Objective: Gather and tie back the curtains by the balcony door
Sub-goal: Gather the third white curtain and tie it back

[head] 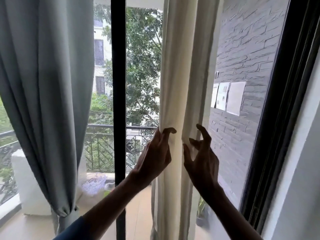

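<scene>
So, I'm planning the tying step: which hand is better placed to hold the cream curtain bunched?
Left, probably. The left hand pinches a fold of the cream curtain, while the right hand has fingers spread at the fabric's edge, with no clear hold.

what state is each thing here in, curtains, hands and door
grey curtain: gathered and tied low down
cream curtain: bunched into folds, not tied
left hand: fingers curled round a fold of the cream curtain
right hand: fingers curled at the cream curtain's right folds, grip unclear
balcony door: open or shut cannot be told
</scene>
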